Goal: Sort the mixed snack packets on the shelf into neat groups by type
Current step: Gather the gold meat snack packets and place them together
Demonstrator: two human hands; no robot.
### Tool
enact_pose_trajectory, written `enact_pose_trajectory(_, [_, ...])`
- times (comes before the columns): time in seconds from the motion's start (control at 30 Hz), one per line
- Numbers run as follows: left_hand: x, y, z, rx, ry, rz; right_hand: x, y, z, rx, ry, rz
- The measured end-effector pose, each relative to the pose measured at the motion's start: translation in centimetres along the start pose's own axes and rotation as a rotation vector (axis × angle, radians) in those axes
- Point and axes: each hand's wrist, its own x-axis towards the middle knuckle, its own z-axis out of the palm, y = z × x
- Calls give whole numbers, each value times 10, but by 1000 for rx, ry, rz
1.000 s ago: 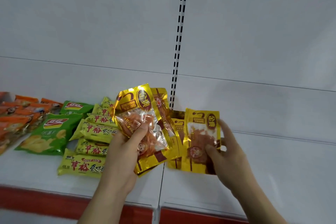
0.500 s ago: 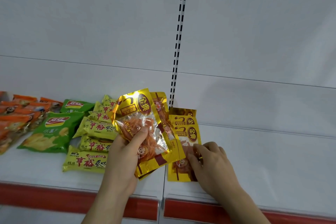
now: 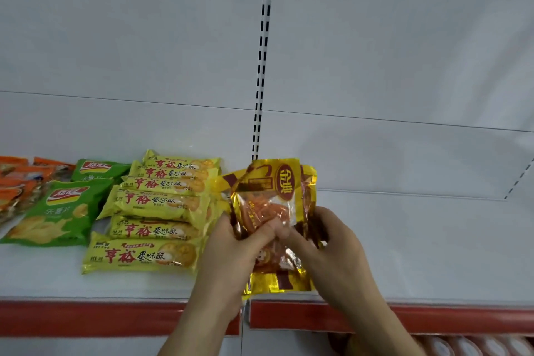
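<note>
Gold packets (image 3: pixel 270 199): bunched upright, long axis vertical, just right of the yellow biscuit stack (image 3: pixel 161 211).
Left hand (image 3: pixel 228 251): thumb pinching the front packet.
Right hand (image 3: pixel 329 248): fingers curled round the bunch's right edge.
Shelf (image 3: pixel 433 240): open room lies rightward.

White shelf (image 3: pixel 404 240), red strip (image 3: pixel 86 318) along front edge; vertical seam at centre splits it into two panels. White back wall carries a slotted upright (image 3: pixel 261 66).

Lying directly on left panel, left to right:
- orange packets (image 3: pixel 17 182), overlapping, cut off by the frame edge.
- two green crisp bags (image 3: pixel 57 217), one behind the other.
- yellow biscuit packets (image 3: pixel 156 211), long sides parallel, stacked front to back in one column, overlapping.

Gold foil packets (image 3: pixel 274 283) at the seam, bottom edges near the front lip.
</note>
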Motion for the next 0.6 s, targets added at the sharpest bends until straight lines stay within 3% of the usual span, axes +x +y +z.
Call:
enact_pose_trajectory(0.17, [-9, 5, 14, -170, -75, -87, -2, 13, -20, 76, 36, 76])
enact_pose_trajectory(0.27, [-9, 4, 22, -90, -63, -16, -2, 15, -35, 166, -10, 75])
enact_pose_trajectory(0.43, [-11, -5, 48, 57, -28, 91, 4, 31, -52, 92, -51, 31])
enact_pose_trajectory(0.6, [-16, -14, 70, 5, -28, 48, 7, 44, -74, 199, -61, 50])
